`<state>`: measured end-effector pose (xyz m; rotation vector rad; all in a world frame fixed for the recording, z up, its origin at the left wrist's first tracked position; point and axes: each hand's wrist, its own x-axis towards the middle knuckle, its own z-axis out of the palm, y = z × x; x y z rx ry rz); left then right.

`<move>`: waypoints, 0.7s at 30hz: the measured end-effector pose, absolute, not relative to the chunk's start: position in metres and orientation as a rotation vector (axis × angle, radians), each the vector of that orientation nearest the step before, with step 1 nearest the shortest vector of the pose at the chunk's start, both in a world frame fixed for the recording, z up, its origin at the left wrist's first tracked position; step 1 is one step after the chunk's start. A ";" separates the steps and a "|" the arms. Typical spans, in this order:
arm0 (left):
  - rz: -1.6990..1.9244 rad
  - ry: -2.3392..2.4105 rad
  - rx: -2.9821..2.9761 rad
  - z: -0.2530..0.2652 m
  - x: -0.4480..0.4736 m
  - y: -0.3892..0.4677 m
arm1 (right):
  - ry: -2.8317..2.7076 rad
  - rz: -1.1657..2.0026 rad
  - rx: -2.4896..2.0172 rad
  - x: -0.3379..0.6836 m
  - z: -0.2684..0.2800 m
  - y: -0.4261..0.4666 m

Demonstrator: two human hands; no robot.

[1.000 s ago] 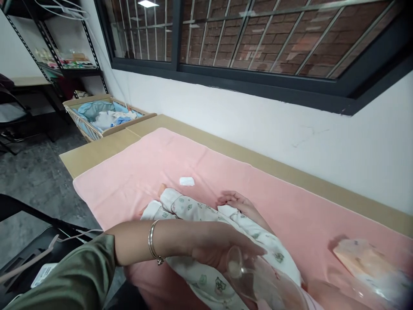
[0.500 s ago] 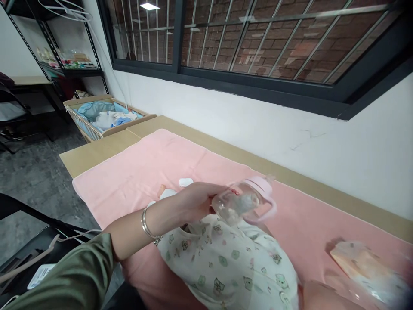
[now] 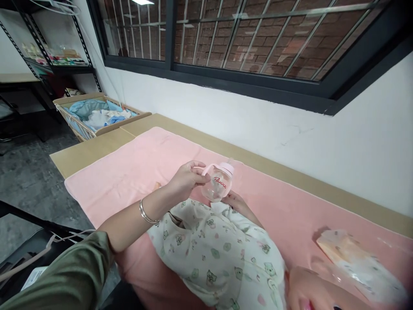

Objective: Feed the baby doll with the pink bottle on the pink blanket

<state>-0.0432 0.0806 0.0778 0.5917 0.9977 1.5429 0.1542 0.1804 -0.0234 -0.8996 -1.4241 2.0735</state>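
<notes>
The baby bottle (image 3: pixel 218 187), just right of the grip, is held by its pink handle (image 3: pixel 209 168) in a closed pinch of the left hand (image 3: pixel 186 180), and could be tipped toward the doll's printed garment (image 3: pixel 222 254) below by one-sided support, while closure of the right hand (image 3: pixel 239 203) cannot be determined.

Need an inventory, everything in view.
Bottle: 1, clear and pink, centre
Doll: 1, peach, head lower right
Garment: 1, printed white, over doll
Table: 1, tan, centre
Blanket: 1, pink, on table
Packet: 1, clear and peach, right
Crib: 1, tan and blue, upper left
Cloths: count unclear, white and blue, in crib
Window: 1, dark-framed, top
Wall: 1, white, below window
Shelf unit: 1, black, upper left
Shelf items: several, mixed, upper left
Floor: 1, grey, left
Sleeve: 1, green, lower left
Bracelets: count unclear, silver, left of centre
Left hand: 1, bare, holding bottle
</notes>
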 end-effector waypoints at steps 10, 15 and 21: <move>1.348 1.015 0.663 0.042 -0.042 0.107 | -1.538 2.053 -1.072 0.164 -0.050 0.206; 1.207 1.319 0.871 0.021 -0.048 0.114 | -1.529 2.106 -1.083 0.164 -0.054 0.212; 0.933 1.576 1.382 0.022 -0.052 0.109 | -1.489 2.103 -1.058 0.163 -0.056 0.210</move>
